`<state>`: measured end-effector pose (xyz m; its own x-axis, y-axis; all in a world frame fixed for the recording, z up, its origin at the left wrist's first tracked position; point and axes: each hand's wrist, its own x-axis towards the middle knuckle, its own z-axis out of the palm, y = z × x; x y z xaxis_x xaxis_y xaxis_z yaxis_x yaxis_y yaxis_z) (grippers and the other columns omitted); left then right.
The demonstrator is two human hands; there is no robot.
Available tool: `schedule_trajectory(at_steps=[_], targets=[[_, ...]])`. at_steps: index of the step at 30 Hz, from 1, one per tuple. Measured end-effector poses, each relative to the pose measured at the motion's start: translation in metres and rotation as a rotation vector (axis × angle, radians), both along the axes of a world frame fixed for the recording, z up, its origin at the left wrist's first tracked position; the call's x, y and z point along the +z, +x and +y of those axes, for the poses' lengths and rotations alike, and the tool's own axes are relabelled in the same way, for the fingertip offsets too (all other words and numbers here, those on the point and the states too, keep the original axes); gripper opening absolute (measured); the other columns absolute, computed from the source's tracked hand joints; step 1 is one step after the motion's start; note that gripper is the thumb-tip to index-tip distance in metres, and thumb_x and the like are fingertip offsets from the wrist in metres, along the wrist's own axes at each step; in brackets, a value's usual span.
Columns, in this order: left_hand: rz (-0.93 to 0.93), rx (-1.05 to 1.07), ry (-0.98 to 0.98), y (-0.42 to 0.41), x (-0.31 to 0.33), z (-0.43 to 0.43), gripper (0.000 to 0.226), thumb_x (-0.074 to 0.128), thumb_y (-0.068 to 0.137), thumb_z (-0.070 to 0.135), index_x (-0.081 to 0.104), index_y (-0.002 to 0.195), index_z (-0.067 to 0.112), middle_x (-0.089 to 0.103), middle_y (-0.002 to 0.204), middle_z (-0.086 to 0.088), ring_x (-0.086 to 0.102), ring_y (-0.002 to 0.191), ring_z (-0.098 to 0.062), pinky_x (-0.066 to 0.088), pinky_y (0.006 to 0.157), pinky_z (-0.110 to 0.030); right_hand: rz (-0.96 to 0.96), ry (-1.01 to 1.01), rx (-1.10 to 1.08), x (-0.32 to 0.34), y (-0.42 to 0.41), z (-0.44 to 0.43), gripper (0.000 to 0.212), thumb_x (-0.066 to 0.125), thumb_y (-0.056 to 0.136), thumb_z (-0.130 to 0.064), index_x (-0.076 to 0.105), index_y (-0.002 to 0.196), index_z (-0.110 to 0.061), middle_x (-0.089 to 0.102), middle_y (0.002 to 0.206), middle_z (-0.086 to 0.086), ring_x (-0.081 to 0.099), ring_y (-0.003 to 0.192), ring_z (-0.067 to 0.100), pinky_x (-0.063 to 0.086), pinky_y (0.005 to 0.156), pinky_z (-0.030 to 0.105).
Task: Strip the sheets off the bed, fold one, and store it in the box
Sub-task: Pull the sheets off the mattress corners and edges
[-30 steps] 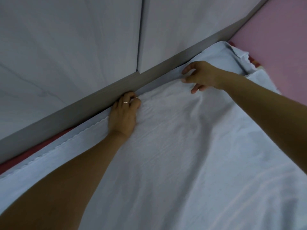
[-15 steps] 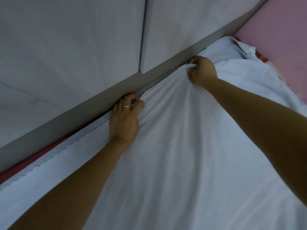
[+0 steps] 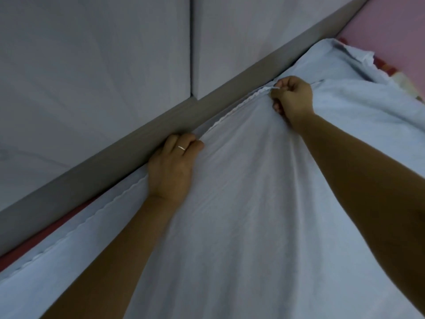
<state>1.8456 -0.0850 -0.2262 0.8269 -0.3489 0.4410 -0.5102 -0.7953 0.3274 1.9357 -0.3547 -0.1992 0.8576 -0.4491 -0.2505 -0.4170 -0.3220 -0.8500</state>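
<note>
Head view: looked down along both forearms to the far side of the bed, where a white sheet (image 3: 241, 215) met a grey rail (image 3: 142, 143) below pale padded wall panels (image 3: 92, 65).
Sheet position: it covered the bed from the near bottom of the frame up to the rail, with its scalloped hem (image 3: 230, 113) running beside that rail.
Hem axis: the hem ran diagonally from lower left to upper right, parallel to the rail; this was the long line that the pull had to follow.
Left hand (image 3: 171, 166): knuckles up, fingers curled over the hem hard against the rail, closed on a bunch of cloth; a ring (image 3: 182, 147) showed on one finger.
Right hand (image 3: 293, 97): fisted on the hem farther along toward the upper right, with a small tag of edge sticking out between thumb and forefinger.
Nearer hand: the left sat closer to the camera; the right reached deeper toward the corner.
Tension: folds fanned from both fists down toward the wearer, so the cloth looked lifted clear between the two grips.
Direction of the coming move: judged to be away from the rail, back toward the body, across the hem line.
Corner: crumpled sheet (image 3: 358, 58) lay loose beside a pink wall (image 3: 395, 31); red mattress fabric (image 3: 46, 240) showed at lower left.
Box: not visible.
</note>
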Motion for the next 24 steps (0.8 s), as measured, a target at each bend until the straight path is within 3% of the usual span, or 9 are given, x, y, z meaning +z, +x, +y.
schedule_trajectory(at_steps=[4,7,9,12,14,16,18,20,24], targets=[[0.006,0.015,0.018,0.001,-0.006,-0.001,0.033,0.043,0.078,-0.001,0.07,0.093,0.01,0.06,0.103,-0.005,0.045,0.086,-0.019,0.041,0.052,-0.025,-0.053,-0.021,-0.102,0.0,-0.005,0.009,0.022,0.068,0.082,-0.01,0.051,0.092,-0.019,0.056,0.072,-0.001,0.056,0.049,0.007,0.05,0.056,0.026],[0.01,0.036,0.059,-0.001,-0.008,-0.001,0.041,0.04,0.081,0.0,0.069,0.107,0.014,0.045,0.106,-0.001,0.042,0.084,-0.02,0.042,0.049,-0.027,-0.1,-0.342,-0.211,0.0,-0.017,0.041,0.057,0.065,0.086,-0.02,0.034,0.134,-0.024,0.045,0.129,0.0,0.059,0.1,0.012,0.048,0.091,0.027],[0.022,0.023,0.095,0.002,-0.007,0.0,0.046,0.044,0.08,-0.001,0.062,0.118,0.019,0.045,0.102,-0.001,0.042,0.083,-0.021,0.041,0.048,-0.027,-0.056,-0.55,-0.134,0.008,-0.036,0.075,0.064,0.059,0.087,-0.016,0.028,0.142,-0.024,0.025,0.148,0.004,0.044,0.125,0.018,0.031,0.109,0.043],[0.089,0.007,0.16,0.011,-0.011,0.005,0.044,0.059,0.076,0.004,0.062,0.118,0.018,0.056,0.096,-0.005,0.04,0.083,-0.022,0.045,0.048,-0.028,-0.105,-0.783,0.252,0.014,-0.102,0.115,0.047,0.051,0.09,-0.028,0.043,0.135,-0.024,0.033,0.148,0.004,0.034,0.136,0.023,0.004,0.11,0.062],[0.114,0.052,0.218,0.024,-0.01,0.011,0.04,0.06,0.074,0.004,0.067,0.113,0.014,0.058,0.094,-0.008,0.039,0.082,-0.023,0.048,0.048,-0.029,-0.15,-0.924,0.554,0.001,-0.159,0.122,0.046,0.042,0.091,-0.042,0.046,0.134,-0.027,0.04,0.147,0.003,0.035,0.137,0.03,0.005,0.107,0.068],[0.199,-0.024,0.285,-0.017,0.021,-0.018,0.044,0.064,0.076,0.0,0.064,0.117,0.012,0.058,0.1,-0.011,0.044,0.088,-0.028,0.05,0.059,-0.036,0.034,-1.056,0.637,0.016,-0.269,0.077,0.058,0.032,0.089,-0.06,0.038,0.141,-0.034,0.036,0.151,-0.002,0.033,0.137,0.035,0.011,0.103,0.073],[0.394,0.141,0.413,-0.022,0.034,-0.023,0.05,0.054,0.088,0.003,0.048,0.135,0.016,0.052,0.123,-0.014,0.044,0.109,-0.032,0.042,0.088,-0.043,0.281,-0.981,0.547,0.006,-0.28,0.03,0.075,0.014,0.08,-0.079,0.013,0.146,-0.045,0.015,0.157,-0.011,0.02,0.143,0.034,0.012,0.1,0.076],[0.462,0.243,0.464,-0.045,0.045,-0.038,0.055,0.046,0.091,0.009,0.031,0.144,0.016,0.031,0.144,-0.014,0.027,0.13,-0.033,0.021,0.107,-0.047,0.494,-0.917,0.408,0.006,-0.261,-0.025,0.083,0.006,0.07,-0.088,-0.008,0.143,-0.052,-0.01,0.157,-0.018,-0.005,0.147,0.026,0.003,0.102,0.075],[0.444,0.034,0.354,-0.118,0.057,-0.067,0.06,0.052,0.091,0.024,0.031,0.146,0.014,0.023,0.151,-0.017,0.015,0.142,-0.033,0.012,0.108,-0.054,0.548,-0.738,0.292,0.016,-0.186,-0.052,0.076,0.024,0.083,-0.078,-0.008,0.145,-0.048,-0.018,0.156,-0.018,-0.015,0.145,0.021,-0.003,0.102,0.075]])
